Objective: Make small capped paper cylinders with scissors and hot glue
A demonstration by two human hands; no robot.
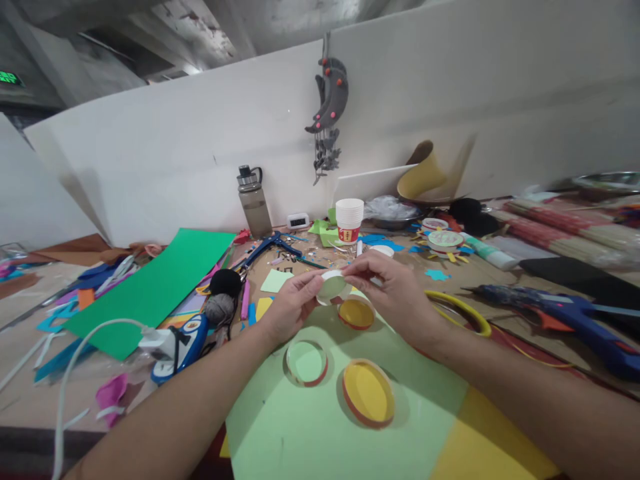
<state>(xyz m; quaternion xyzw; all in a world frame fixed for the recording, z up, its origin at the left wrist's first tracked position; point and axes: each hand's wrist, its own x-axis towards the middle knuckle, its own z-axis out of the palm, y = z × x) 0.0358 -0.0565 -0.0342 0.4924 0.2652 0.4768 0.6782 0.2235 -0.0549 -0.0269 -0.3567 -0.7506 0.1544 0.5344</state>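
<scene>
My left hand (299, 298) pinches the left rim of a shallow white paper cup ring (332, 287) with a pale green face. The fingertips of my right hand (379, 279) grip the same ring from its upper right. Just below lies a small yellow-filled ring (357, 313), partly behind my right hand. Nearer to me, a green-filled ring (307, 363) and a larger yellow-filled ring (369, 393), both with red edges, lie on a light green sheet (320, 443).
A blue glue gun (565, 307) and a yellow tape roll (480, 317) lie at right. Stacked paper cups (349, 220) and a water bottle (254, 203) stand at the back. On the left are a green sheet (155, 293), black yarn ball (225, 283) and white cable (75, 367).
</scene>
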